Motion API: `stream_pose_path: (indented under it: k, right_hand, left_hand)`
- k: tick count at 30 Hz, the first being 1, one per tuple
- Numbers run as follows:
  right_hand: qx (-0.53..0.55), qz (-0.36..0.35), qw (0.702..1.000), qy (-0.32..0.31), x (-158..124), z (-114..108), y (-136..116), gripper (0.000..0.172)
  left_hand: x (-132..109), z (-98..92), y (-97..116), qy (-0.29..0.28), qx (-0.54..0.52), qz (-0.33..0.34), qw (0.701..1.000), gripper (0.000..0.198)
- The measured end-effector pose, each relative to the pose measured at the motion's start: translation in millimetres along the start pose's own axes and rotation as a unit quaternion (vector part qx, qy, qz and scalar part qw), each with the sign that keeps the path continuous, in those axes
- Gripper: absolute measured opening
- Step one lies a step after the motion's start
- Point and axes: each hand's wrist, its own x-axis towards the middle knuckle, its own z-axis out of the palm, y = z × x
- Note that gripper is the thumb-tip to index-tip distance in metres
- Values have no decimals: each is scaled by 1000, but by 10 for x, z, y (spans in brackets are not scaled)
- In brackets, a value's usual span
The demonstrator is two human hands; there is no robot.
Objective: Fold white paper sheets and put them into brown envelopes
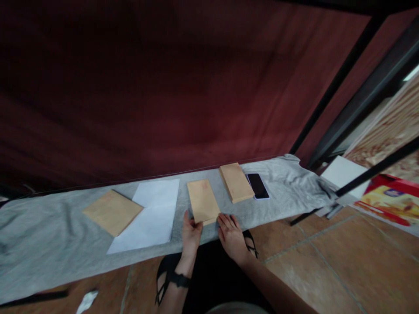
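Note:
A brown paper envelope [204,200] lies on the grey cloth in front of me, with a narrow fold along its near edge. My left hand [191,232] pinches its near left corner, thumb on top. My right hand [231,232] rests at the near right corner, fingers stretched out and touching the paper; its thumb is hard to make out. Just to the right sits a thick stack of brown envelopes [236,183]. On the left, another brown envelope, or a few together, [113,213] lies askew, partly over white paper [147,224].
A phone [258,186] with a pale purple edge lies beside the stack. Grey cloth [42,231] covers the long, narrow bench. A dark red curtain [163,96] hangs behind it. Black metal bars [337,83] and a red and yellow box [393,203] stand at right.

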Motion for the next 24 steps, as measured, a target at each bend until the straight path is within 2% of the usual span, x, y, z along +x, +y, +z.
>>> stream_pose_path:
  k: [4, 6, 8, 10, 12, 14, 16, 17, 19, 21, 24]
  right_hand:
    - [7, 39, 999, 1, 86, -4, -67, 41]
    - [78, 94, 993, -5, 158, -34, -86, 36]
    - [211, 166, 963, -8, 245, -70, -81, 28]
    - [324, 221, 920, -6, 331, -85, -62, 20]
    - [383, 253, 889, -6, 400, -61, -46, 25]
    - [428, 281, 859, -14, 440, 2, -50, 39]
    - [482, 314, 818, -21, 446, 83, -77, 48]
    - [507, 328, 797, -24, 439, 121, -97, 51]
    - [551, 349, 758, -27, 412, 177, -144, 52]
    - [584, 362, 727, -30, 380, 198, -189, 52]
    - [626, 371, 685, -44, 334, 166, -226, 49]
  left_hand:
    - [-25, 24, 181, -15, -73, -8, 997, 65]
    - [-74, 46, 356, -23, -111, 0, 994, 62]
    - [-128, 70, 545, -36, -128, 16, 991, 61]
    - [-170, 88, 692, -61, -151, 48, 986, 57]
    - [-186, 97, 743, -66, -166, 69, 982, 54]
    - [-178, 97, 679, -41, -157, 57, 985, 51]
    - [-159, 98, 536, -12, -137, 13, 990, 53]
    - [-151, 101, 456, -15, -137, -14, 990, 56]
    - [-145, 115, 320, -61, -165, -52, 983, 66]
    - [-145, 130, 244, -91, -189, -68, 975, 72]
    - [-121, 120, 223, -66, -172, -51, 982, 66]
